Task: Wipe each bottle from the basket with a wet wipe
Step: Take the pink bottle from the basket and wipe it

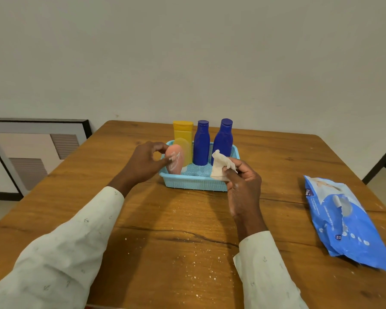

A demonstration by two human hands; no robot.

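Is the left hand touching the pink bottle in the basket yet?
Touching. The head view shows the left hand with fingers on the pink bottle, at its upper edge and its front, while it stands in the basket.

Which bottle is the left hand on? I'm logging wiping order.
The pink bottle at the basket's near-left; the left hand touches only it, not the yellow bottle or two blue ones.

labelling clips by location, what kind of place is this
Probably a room in a home, though that is a guess. A wooden table stands against a plain bare wall, a framed picture leans on the floor at the left, and the goods are household ones: toiletry bottles in a blue basket and a wet wipes pack.
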